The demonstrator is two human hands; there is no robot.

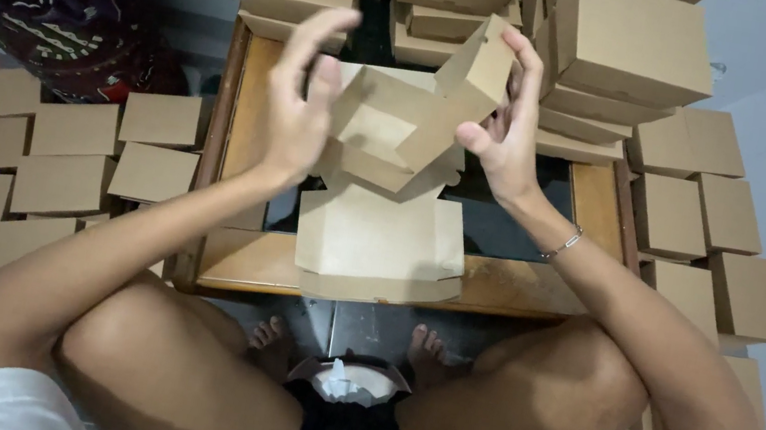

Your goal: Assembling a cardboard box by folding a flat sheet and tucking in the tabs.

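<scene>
Nearest of all, between the person's bare feet and below the low wooden table with a dark glass top (238, 269), a small dark bag with something white in it (348, 382) rests on the tiled floor.

On the table's near edge lies a flat brown cardboard box blank (379, 240), unfolded, its lower flap hanging slightly over the wooden rim.

Just above that blank, lifted clear of the table, is the half-folded brown cardboard box (401, 127) being worked on. The left hand (304, 97) is pressed flat against the box's left side, fingers stretched upward and spread. The right hand (509, 118) pinches an upright flap at the box's right, thumb on the near face and fingers curled over the top. A thin metal bracelet (562, 243) circles the right wrist.

Left of the table, rows of flat brown cardboard sheets (64, 183) cover the floor, lying side by side. Right of the table, assembled brown cardboard boxes (705, 228) stand in a cluster against the pale wall.

At the table's far end, finished boxes are piled in stacks of closed brown cartons (621, 43), several layers high, reaching past the top of view. Beyond the table's far left corner sits a dark patterned cloth (74, 48).
</scene>
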